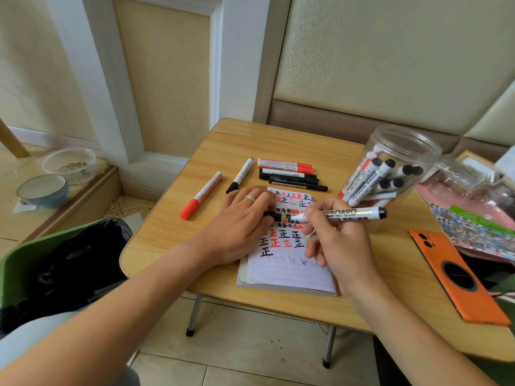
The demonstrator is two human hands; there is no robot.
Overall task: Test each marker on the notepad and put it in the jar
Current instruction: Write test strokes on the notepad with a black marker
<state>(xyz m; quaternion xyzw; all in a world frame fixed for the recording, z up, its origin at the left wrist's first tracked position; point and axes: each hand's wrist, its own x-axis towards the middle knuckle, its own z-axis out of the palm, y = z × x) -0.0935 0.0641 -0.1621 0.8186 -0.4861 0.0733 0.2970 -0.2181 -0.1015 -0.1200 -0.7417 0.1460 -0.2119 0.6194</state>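
Plastic, smooth and glossy, makes up the whiteboard marker (351, 213) that the right hand (333, 235) pinches near its front end, fingers curled round the barrel just behind the bare white nib end. The barrel runs out to the right of that hand, ending in a black butt plug. Directly across from the nib, the left hand (243, 218) grips a small black cap (272, 216), its mouth facing the marker's tip; cap and tip sit just apart above the notepad (289, 271).

I would judge the marker light, stiff and a little slippery on its printed sleeve, so holding it close to the nib, as now, gives the best control for capping. The cap probably needs a firm straight push to seat.

Under both hands the lined paper pad lies flat, soft-edged and covered in black and red test strokes. Beyond the left hand's fingers lie loose markers: a red-capped marker (201, 195) and a black-capped marker (240, 175) lying slantwise, and a tight row of red and black pens (289, 174). Past the right hand the clear, ribbed plastic jar (395, 162) leans over, already holding several capped markers. All rest on a wood-grain folding table (178, 232); an orange phone (457, 277) lies face down by the right wrist.
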